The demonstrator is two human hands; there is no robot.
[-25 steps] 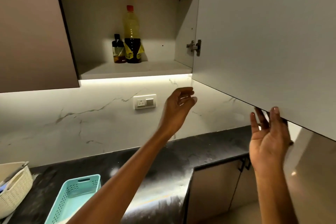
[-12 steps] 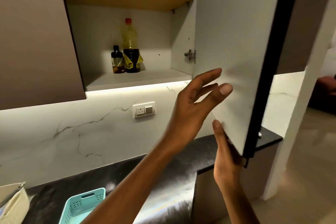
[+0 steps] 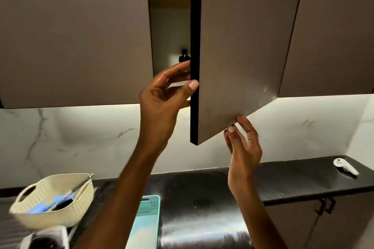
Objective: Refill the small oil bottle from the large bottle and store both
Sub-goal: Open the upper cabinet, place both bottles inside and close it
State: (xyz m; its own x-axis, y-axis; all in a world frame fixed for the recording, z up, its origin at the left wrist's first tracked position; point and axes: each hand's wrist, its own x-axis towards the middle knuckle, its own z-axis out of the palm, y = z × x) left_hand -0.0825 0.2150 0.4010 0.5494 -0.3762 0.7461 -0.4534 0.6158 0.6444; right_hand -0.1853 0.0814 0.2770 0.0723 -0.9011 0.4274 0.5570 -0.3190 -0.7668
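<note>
The door (image 3: 238,46) was wide open a moment ago; now it is almost shut. The left hand (image 3: 162,103) pinches its dark edge, thumb in front, fingers behind. The right hand (image 3: 242,145), fingers straight, touches the door's bottom edge. Just above the left fingers, in the thin gap, the small bottle (image 3: 183,56) shows its black top. The big bottle is hidden, probably beside it. So both look put away. Below the hands sit a teal basket (image 3: 145,220) and a cream basket (image 3: 54,198). Only the left fingers block the gap.
</note>
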